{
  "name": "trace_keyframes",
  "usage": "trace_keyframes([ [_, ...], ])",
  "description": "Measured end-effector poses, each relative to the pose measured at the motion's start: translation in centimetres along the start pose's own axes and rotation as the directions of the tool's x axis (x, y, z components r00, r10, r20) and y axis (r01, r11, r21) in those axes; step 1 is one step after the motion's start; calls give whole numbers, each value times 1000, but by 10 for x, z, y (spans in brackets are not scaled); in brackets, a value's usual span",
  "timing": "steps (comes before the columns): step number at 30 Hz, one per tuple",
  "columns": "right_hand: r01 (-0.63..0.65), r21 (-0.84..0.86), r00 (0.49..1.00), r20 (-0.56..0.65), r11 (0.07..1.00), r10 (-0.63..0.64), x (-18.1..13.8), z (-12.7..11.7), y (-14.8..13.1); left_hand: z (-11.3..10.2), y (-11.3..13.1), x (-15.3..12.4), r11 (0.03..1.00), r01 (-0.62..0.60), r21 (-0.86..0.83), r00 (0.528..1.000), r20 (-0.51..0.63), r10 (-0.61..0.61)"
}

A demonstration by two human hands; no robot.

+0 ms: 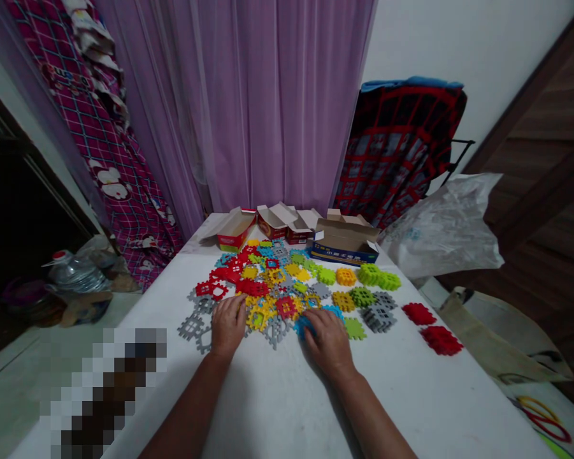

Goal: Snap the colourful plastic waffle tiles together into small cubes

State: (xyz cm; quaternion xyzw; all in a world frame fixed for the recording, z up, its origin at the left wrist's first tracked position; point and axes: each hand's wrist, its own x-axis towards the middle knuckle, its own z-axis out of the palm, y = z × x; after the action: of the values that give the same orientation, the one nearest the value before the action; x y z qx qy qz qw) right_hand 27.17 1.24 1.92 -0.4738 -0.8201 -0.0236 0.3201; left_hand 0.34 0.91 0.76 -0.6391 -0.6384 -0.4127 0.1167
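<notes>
A pile of flat plastic interlocking tiles (272,287) in red, yellow, blue, green and grey lies spread on the white table (277,408). My left hand (228,326) rests palm down at the pile's near edge, fingers closed over grey and yellow tiles. To its right, my right hand (329,341) has its fingers curled on a blue tile (304,325). Sorted stacks stand to the right: green (378,276), orange (346,276), grey (378,317) and two red stacks (432,328).
Several opened cardboard boxes (287,233) stand along the table's far edge before a purple curtain (253,102). A white plastic bag (446,226) sits at the right. A pixelated patch (107,389) covers the near left; a water bottle (71,271) lies on the floor beyond.
</notes>
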Motion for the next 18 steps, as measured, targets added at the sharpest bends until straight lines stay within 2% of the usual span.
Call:
trace_keyframes([
  [4,6,9,975,221,1000,-8,36,-2,3,3,-6,-1,1000,9,-18,1000,-15,-9],
  [7,6,39,943,332,999,-19,56,-4,8,2,-4,-1,999,25,-39,1000,1,-25],
  [11,7,66,922,386,998,-32,67,-2,11,1,-2,0,995,39,-90,999,22,-37],
  [18,17,83,918,393,996,-48,68,2,12,1,-3,0,989,55,-139,998,34,-51],
])
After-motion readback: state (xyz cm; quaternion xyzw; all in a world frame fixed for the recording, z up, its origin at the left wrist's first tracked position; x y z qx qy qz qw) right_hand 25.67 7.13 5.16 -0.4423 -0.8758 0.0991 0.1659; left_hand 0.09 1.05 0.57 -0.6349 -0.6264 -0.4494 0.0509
